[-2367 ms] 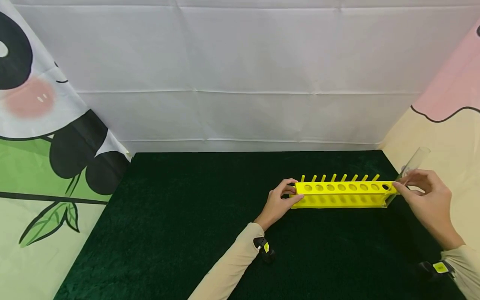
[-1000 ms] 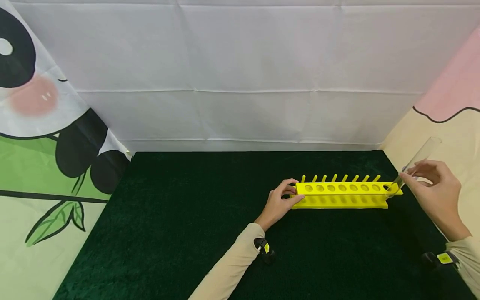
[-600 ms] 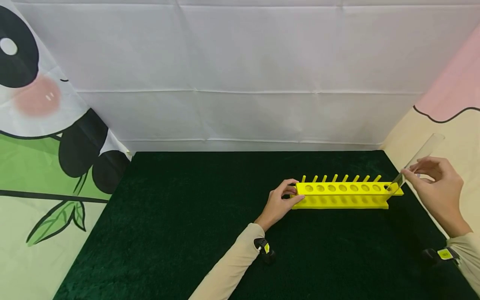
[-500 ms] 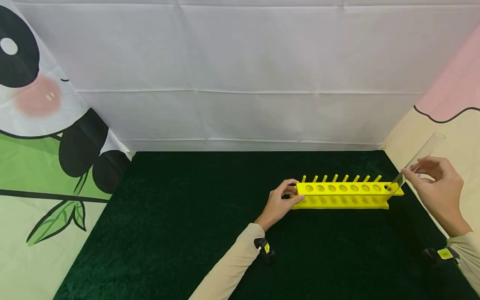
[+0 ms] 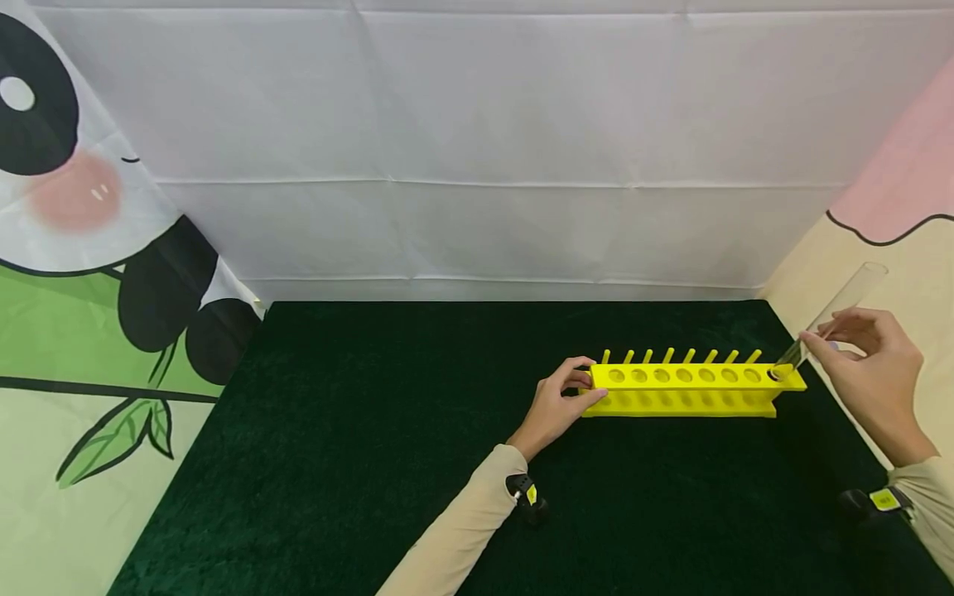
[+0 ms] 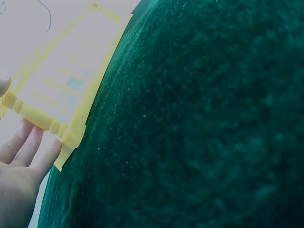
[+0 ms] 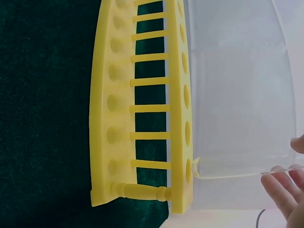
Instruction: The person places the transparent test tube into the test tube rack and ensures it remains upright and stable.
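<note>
A yellow test tube rack [image 5: 681,385] stands on the dark green cloth, with a row of round holes and a row of pegs along its back. My left hand [image 5: 555,403] grips its left end, thumb in front; in the left wrist view the fingers [image 6: 47,156] lie at the rack's end post [image 6: 38,116]. My right hand [image 5: 875,381] pinches a clear glass test tube [image 5: 857,285] partway along, tilted to the upper right in the head view. In the right wrist view the tube's rounded bottom [image 7: 196,167] is right at the endmost hole of the top plate.
Dark green cloth [image 5: 373,430] covers the table. A pale hanging sheet [image 5: 477,149] rises behind it. Printed cartoon cloths flank it, one on the left [image 5: 67,331] and one on the right [image 5: 909,273]. A dark device [image 5: 525,492] is strapped on the left wrist, another [image 5: 875,500] on the right.
The right hand has moved up and right with the test tube; its lower end has risen from beside the lower plate to the top plate's end hole. The left hand keeps its grip.
</note>
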A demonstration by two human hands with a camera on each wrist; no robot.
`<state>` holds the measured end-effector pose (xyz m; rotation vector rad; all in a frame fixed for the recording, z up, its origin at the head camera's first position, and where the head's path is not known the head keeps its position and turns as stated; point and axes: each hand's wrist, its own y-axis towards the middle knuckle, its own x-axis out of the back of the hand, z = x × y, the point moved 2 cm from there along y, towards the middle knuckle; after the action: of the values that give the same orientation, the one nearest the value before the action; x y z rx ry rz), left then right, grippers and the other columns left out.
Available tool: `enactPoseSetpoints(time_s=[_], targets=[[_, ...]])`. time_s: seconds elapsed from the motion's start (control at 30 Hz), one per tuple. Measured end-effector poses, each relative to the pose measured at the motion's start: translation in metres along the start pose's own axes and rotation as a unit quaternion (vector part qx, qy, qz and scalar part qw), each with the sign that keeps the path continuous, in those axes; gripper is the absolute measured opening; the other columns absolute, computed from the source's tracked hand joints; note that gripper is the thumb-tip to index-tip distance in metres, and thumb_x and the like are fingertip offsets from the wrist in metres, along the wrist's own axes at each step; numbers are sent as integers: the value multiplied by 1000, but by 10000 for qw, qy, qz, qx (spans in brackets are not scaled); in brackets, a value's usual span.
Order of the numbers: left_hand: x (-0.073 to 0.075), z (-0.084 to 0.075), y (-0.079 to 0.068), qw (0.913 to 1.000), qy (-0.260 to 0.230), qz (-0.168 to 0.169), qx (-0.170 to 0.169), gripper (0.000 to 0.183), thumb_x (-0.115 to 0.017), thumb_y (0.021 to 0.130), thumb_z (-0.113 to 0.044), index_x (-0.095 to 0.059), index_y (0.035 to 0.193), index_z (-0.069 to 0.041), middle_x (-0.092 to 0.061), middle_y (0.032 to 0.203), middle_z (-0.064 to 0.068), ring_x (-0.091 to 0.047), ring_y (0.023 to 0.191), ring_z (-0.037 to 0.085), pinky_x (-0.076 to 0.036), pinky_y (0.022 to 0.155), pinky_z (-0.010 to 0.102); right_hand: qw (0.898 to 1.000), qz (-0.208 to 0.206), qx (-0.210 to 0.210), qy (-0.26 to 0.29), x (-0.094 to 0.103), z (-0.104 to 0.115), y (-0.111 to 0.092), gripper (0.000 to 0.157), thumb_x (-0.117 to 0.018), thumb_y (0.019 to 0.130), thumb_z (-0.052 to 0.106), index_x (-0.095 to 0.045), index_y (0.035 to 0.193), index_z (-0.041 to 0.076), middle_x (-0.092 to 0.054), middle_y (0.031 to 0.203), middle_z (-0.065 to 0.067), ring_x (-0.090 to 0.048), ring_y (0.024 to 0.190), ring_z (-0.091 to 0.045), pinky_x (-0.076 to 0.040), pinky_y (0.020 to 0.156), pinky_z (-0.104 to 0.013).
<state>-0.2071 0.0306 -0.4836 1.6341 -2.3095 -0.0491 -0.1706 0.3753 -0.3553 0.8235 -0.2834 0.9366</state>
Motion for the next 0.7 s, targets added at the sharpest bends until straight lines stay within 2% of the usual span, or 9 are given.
enactPoseSetpoints(time_s=[0.23,0.47,0.7], targets=[[0,1,0,10000,-39,61,-27,45,-65,90,-31,-48,130,-21,-57,114,-4,-57,103,9,-50,84,25,9999,8,-102,-131,-1,-2,-1,40,-72,84,15,-53,117,2,-48,94,22,-48,87,8,-36,74,-2],[0,0,0,10000,-45,47,0,42,-66,89,-31,-48,127,-31,-57,114,-5,-57,103,10,-49,84,25,9998,93,-143,-104,-4,-10,-2,41,-71,84,12,-52,119,1,-48,94,21,-47,86,8,-37,75,-2],[1,-1,0,10000,-33,49,12,42,-66,90,-30,-49,128,-28,-56,114,-6,-57,103,8,-49,84,24,9997,146,-71,-159,-7,-13,-3,40,-71,84,12,-53,119,2,-48,94,21,-47,85,8,-36,73,-1]])
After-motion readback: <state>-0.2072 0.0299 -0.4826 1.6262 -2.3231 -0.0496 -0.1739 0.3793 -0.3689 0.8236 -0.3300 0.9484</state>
